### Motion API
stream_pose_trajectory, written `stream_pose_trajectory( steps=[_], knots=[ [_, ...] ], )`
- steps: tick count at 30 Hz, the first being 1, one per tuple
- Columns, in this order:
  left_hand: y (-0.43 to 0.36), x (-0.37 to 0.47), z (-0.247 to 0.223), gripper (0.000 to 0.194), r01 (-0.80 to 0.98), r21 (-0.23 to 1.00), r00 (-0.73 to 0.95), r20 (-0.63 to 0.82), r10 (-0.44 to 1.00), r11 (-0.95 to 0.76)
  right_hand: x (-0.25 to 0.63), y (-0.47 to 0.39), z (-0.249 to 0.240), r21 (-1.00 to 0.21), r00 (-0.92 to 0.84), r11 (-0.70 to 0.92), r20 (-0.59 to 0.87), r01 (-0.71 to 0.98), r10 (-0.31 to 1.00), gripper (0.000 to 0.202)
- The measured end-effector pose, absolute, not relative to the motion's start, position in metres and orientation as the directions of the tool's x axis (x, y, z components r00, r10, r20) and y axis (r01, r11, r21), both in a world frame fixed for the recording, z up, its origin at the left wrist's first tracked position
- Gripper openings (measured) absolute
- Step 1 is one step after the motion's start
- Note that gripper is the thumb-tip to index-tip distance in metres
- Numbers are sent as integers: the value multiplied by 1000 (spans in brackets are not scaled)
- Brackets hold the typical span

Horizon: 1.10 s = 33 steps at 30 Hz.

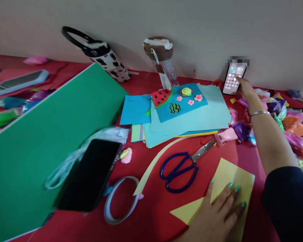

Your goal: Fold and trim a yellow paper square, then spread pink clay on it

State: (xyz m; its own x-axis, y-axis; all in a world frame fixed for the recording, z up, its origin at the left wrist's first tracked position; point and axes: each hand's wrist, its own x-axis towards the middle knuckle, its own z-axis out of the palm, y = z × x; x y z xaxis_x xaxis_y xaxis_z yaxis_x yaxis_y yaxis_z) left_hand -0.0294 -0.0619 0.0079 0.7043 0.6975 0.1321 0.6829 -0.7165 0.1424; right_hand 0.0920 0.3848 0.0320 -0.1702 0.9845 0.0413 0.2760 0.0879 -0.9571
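Observation:
My left hand (217,215) lies flat with spread fingers on a folded sheet of yellow paper (233,174), whose pointed flap sticks out to the left. At the back right, my right hand (246,90) reaches to a lit phone (231,84) that leans against the wall. One finger is stretched out onto its screen; the other fingers are curled and partly hidden. Between the hands and the paper stack lie scissors with dark blue handles (181,173). A curved strip of pale yellow paper (154,164) runs beside them, close to a roll of tape (107,208).
Stacked coloured paper (192,124) carries a blue card (164,114) with clay decorations. Behind stand a brown-lidded bottle (164,64) and a spotted bottle (113,64). A green board (53,134) slants at left near a dark phone (91,174). Bagged clay (293,124) lies right.

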Motion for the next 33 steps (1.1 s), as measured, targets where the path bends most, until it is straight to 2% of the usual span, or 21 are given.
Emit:
stream_pose_trajectory(
  steps=[4,11,16,21,25,33],
  knots=[
    [-63,-28,2,48,684,139,697,164,698,-716,91,386,22,-979,-99,40,21,197,995,33],
    [-62,-30,8,50,671,141,720,107,685,-728,93,386,19,-992,-91,60,50,111,995,23],
    [-62,-30,8,45,692,79,696,188,693,-717,92,383,21,-994,-90,32,22,105,996,24],
    [-62,-30,5,46,675,96,719,140,681,-732,92,381,22,-995,-78,31,24,92,997,16],
    [-62,-30,6,46,684,87,706,166,688,-724,92,381,21,-995,-74,26,19,94,997,11],
    [-62,-29,6,44,695,78,693,194,695,-715,93,381,22,-994,-89,21,11,111,996,19]
  ],
)
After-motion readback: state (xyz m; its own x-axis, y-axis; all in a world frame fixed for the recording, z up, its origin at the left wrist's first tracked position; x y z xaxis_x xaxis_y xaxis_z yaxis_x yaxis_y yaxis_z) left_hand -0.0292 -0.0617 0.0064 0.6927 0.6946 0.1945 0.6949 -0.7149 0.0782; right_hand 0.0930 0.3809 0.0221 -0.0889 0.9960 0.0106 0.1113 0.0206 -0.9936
